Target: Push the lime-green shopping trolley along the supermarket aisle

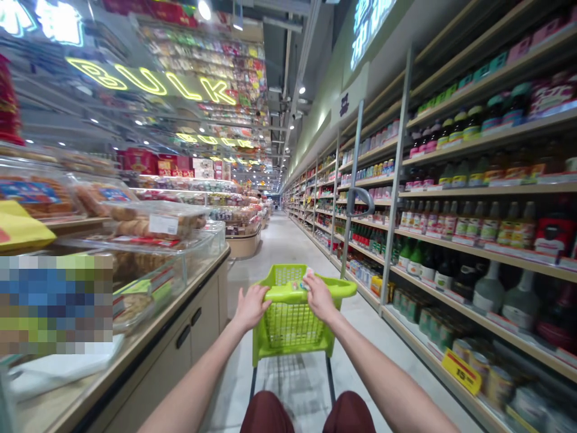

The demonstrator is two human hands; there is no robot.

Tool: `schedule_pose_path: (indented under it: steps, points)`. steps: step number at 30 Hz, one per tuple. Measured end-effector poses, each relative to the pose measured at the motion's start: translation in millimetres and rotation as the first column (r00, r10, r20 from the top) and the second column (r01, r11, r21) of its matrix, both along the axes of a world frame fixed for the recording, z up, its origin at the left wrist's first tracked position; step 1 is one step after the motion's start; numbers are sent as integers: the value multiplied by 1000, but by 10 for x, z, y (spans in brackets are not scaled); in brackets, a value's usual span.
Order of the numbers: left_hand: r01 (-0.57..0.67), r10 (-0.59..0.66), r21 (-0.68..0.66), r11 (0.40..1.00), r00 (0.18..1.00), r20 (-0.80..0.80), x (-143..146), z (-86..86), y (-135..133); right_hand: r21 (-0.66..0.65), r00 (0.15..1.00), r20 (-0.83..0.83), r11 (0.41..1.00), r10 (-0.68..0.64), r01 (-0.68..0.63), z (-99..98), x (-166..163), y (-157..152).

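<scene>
A bright green shopping cart (295, 328) with a lattice basket stands right in front of my knees. My left hand (252, 305) grips the left end of its handle (286, 294), with the thumb on the near side. Further right, my right hand (321, 296) curls over the same handle. At the right fingertips is a small whitish, crumpled-looking thing (309, 274); whether the fingers pinch it or it lies beyond them I cannot tell. Small coloured marks show on the handle between the hands. The basket's inside is mostly hidden.
Shelves (487, 243) of bottles and cans run along the right, with a yellow price tag (462, 371) low down. On the left a counter (180, 337) bears clear food boxes (148, 222). The grey aisle floor (276, 240) stretches ahead between them.
</scene>
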State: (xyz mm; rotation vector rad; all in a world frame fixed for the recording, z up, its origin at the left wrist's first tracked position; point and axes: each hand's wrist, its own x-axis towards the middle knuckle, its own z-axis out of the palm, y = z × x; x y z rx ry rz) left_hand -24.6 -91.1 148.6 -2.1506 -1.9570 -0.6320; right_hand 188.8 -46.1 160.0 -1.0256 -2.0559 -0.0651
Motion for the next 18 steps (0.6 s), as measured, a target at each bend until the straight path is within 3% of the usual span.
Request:
schedule_pose_path:
  steps: [2, 5, 7, 9, 11, 13, 16, 18]
  points:
    - [0, 0, 22, 1000, 1000, -18, 42, 3, -24, -28, 992, -19, 991, 128, -128, 29, -151, -135]
    - [-2, 4, 53, 999, 999, -35, 103, -2, -48, -181, 972, -29, 955, 232, -233, 201, -232, -298]
    - [-4, 7, 65, 998, 999, -38, 144, -13, -51, -300, 983, 8, 938, 186, -175, 342, -181, -312]
    - [-4, 7, 78, 997, 999, -41, 191, -28, -46, -338, 996, 77, 941, 44, -15, 443, -94, -249]
    - [-15, 18, 87, 996, 999, -41, 247, -39, -42, -281, 986, 106, 948, -125, 151, 460, -31, -149]
    - [-28, 32, 88, 996, 999, -38, 313, -42, -44, -187, 979, 81, 962, -189, 201, 379, -35, -59]
    - [-31, 35, 92, 995, 999, -37, 414, -32, -62, -30, 995, 44, 995, -91, 92, 132, -166, -19]
    - [-29, 33, 105, 994, 999, -42, 467, -26, -73, 49, 995, 104, 999, -5, 0, -33, -266, -58]
